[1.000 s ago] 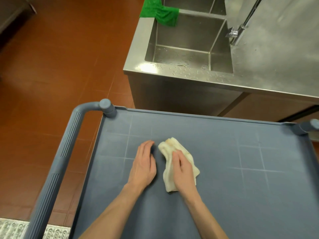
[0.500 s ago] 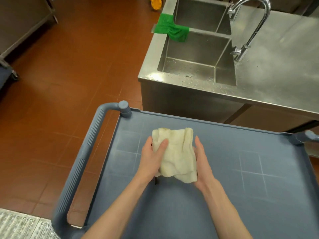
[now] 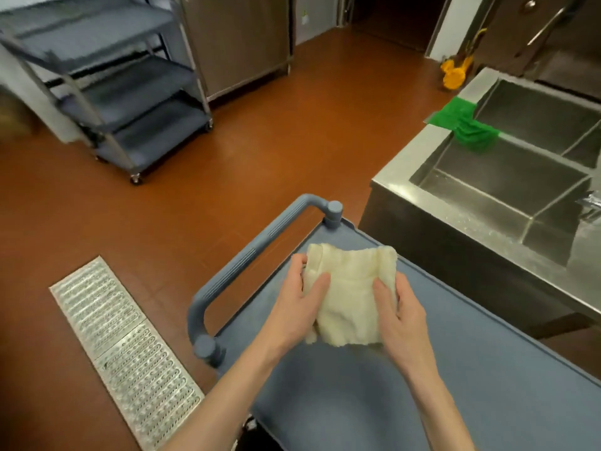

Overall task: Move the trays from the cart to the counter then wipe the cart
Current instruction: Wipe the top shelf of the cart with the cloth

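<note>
- Half a second ago the cream cloth [image 3: 349,297] was held in much the same way; the left hand [image 3: 297,307] and right hand [image 3: 398,315] still grasp it by its two sides, thumbs on top, and it now reads as spread a little wider between them.
- The cloth is rumpled, off-white and roughly square, held over the cart's top shelf [image 3: 374,392] near the corner by the cart handle [image 3: 240,265].
- The view has turned left since then, so more of the orange-brown floor [image 3: 292,131] and a metal floor drain grate [image 3: 120,346] now show.
- A steel double sink [image 3: 507,183] stands beyond the cart's far edge, with a green cloth [image 3: 465,125] draped over its rim.
- A second grey shelf cart [image 3: 130,92] stands far left.
</note>
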